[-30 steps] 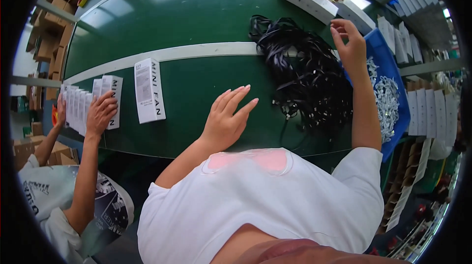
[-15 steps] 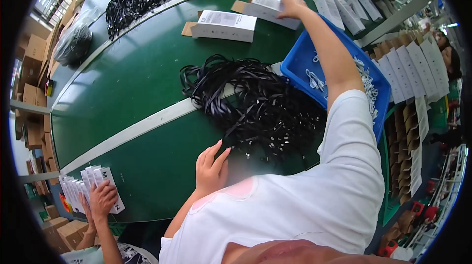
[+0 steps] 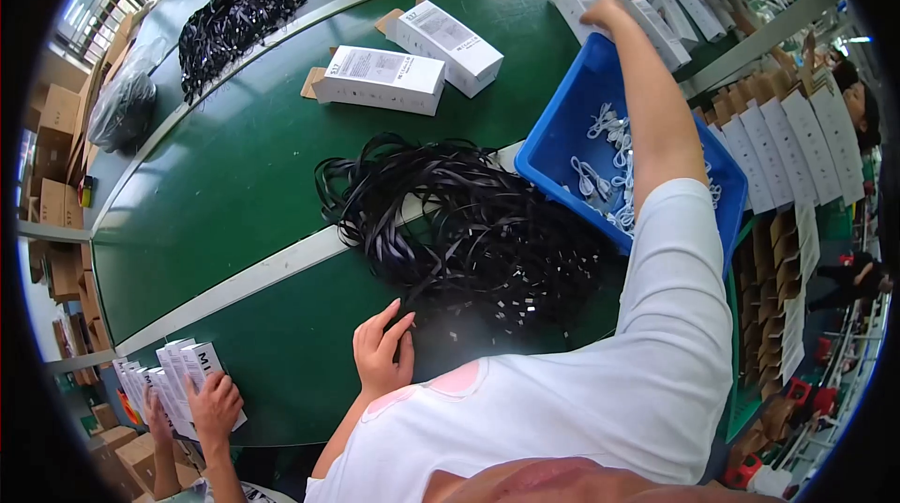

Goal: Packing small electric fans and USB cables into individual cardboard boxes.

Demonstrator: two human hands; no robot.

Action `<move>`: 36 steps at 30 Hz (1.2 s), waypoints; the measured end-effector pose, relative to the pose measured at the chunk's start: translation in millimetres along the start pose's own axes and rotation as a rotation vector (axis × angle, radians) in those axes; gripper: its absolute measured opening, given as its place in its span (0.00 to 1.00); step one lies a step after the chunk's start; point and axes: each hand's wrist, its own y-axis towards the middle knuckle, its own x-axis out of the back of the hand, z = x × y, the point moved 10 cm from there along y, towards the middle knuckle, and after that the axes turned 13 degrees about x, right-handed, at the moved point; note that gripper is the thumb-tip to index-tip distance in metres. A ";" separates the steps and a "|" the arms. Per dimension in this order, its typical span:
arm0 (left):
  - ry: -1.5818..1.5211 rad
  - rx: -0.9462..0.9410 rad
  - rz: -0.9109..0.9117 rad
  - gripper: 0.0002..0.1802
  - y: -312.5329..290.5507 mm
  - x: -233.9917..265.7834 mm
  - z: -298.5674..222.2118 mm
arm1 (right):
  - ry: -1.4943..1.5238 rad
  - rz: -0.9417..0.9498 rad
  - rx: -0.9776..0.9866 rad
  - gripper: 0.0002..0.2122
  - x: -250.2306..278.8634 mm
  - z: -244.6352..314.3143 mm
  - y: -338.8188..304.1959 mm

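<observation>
The empty left hand (image 3: 384, 353) is hovering, fingers spread, beside a heap of flat black straps (image 3: 469, 245). An open blue plastic bin (image 3: 567, 133) is presumably keeping coiled white cables (image 3: 591, 180) together. Beyond it, the right hand (image 3: 609, 12) is touching a long white cardboard box (image 3: 571, 9) on the green desk (image 3: 234, 170); whether its fingers are pinching, I cannot tell.

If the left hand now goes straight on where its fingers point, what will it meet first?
The left hand would probably meet the black strap pile first, though depth is unclear.
</observation>
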 end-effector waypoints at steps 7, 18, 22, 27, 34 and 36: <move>-0.049 0.055 0.011 0.19 5.6 -5.1 6.9 | 0.885 -0.201 0.222 0.28 -0.9 93.4 9.7; -0.216 0.037 -0.244 0.19 48.4 50.9 22.1 | -0.007 0.036 -0.249 0.31 -5.0 -186.7 -23.8; -0.146 -0.042 -0.270 0.25 133.5 64.1 -9.2 | 0.139 0.089 -0.003 0.32 -7.8 -55.2 12.3; 0.135 -0.362 -0.240 0.24 239.1 -4.3 -98.2 | 0.262 -0.011 0.359 0.39 -40.2 115.4 51.0; 0.392 -0.514 -0.027 0.21 309.4 -100.1 -123.0 | 0.490 0.050 0.613 0.40 -35.5 295.5 -3.9; 0.471 -0.493 -0.058 0.20 315.5 -103.5 -113.9 | 0.477 0.092 0.667 0.38 -38.3 307.3 -10.6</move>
